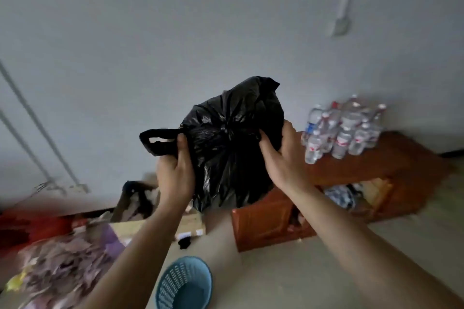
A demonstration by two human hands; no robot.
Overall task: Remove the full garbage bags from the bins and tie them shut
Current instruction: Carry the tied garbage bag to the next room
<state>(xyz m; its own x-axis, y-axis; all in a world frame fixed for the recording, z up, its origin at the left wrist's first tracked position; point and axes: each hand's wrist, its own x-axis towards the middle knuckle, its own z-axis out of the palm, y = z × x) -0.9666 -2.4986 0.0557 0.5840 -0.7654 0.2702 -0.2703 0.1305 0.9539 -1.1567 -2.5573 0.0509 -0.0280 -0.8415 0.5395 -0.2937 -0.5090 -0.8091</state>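
Note:
A full black garbage bag (226,143) hangs in the air in front of me, held up between both hands. My left hand (175,173) is closed on the bag's left side, just below a loop handle (155,140) that sticks out to the left. On the right side, my right hand (281,158) grips a bunch of plastic; the other handle flap stands up above it. The top of the bag is gathered into creases at its centre. Below on the floor stands a blue slotted bin (185,283) with no bag in it.
A low wooden cabinet (391,160) at the right carries several water bottles (344,130); its door (263,221) hangs open. Cardboard boxes (140,203) and a pile of paper scraps (62,263) lie at the left, near a red object (30,228). A grey wall is behind.

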